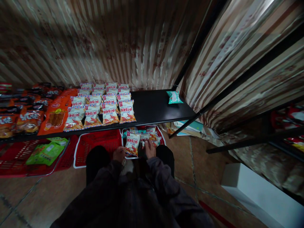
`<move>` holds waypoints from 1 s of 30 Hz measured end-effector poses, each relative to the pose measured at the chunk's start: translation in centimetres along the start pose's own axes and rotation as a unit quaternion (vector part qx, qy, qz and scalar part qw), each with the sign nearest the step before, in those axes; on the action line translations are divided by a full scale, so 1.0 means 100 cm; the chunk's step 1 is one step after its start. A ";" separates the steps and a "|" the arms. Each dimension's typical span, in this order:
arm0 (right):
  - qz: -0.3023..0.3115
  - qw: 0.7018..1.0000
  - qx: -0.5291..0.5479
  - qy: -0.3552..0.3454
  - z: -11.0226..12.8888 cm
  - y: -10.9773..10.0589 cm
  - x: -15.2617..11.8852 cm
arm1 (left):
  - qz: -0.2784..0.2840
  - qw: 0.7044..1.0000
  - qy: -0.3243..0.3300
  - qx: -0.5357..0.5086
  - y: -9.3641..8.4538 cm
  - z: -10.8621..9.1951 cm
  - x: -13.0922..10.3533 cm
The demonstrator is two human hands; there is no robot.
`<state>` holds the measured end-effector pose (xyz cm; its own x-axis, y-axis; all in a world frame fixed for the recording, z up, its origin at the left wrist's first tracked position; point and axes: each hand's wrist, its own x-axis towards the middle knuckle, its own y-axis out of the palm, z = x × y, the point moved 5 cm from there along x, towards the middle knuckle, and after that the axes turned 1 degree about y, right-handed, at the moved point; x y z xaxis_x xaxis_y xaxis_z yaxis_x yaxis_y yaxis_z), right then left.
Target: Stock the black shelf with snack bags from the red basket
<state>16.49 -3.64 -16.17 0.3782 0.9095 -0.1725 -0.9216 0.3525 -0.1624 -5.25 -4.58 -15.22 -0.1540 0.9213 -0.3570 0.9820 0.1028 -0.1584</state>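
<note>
A white and orange snack bag (132, 144) with a striped edge is upright in front of me, above the near side of a red basket. My left hand (119, 154) is closed on its lower left edge. To the right of that bag is my right hand (149, 149), fingers bent against a similar snack bag (155, 139); its fingertips are partly in shadow. More bags, some teal, lie in the red basket (163, 136) beneath my hands. Rows of matching snack bags (110, 114) stand on the black shelf (152, 109) just beyond.
A teal packet (175, 97) lies at the shelf's right end. Orange packets (57, 114) and black-orange bags (29, 120) fill its left. Another red basket (97, 145) and one holding green packets (48, 153) sit below. Black posts (190, 125) and a white box (258, 193) are at right.
</note>
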 end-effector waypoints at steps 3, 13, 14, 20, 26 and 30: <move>0.051 0.993 0.087 0.061 0.013 0.010 -0.019 | 0.002 0.999 -0.010 -0.053 0.012 -0.015 -0.002; 0.062 0.924 0.331 0.179 0.043 0.000 -0.069 | 0.058 0.988 0.034 -0.136 0.038 -0.045 -0.034; 0.059 0.924 0.332 0.180 0.042 -0.003 -0.072 | 0.063 0.988 0.039 -0.133 0.038 -0.045 -0.037; 0.052 0.923 0.349 0.151 0.042 -0.011 -0.085 | 0.090 0.992 0.065 -0.065 0.043 -0.050 -0.052; 0.018 0.922 0.371 0.112 0.068 -0.019 -0.082 | 0.148 0.977 0.149 0.038 0.039 -0.084 -0.064; 0.027 0.925 0.367 0.092 0.092 -0.021 -0.075 | 0.190 0.967 0.169 -0.024 0.029 -0.124 -0.055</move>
<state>14.74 -9.20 -5.60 0.2754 0.9010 -0.3351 -0.7247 0.4237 0.5435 -0.18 -4.68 -2.29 0.2547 0.9653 -0.0581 0.9660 -0.2567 -0.0297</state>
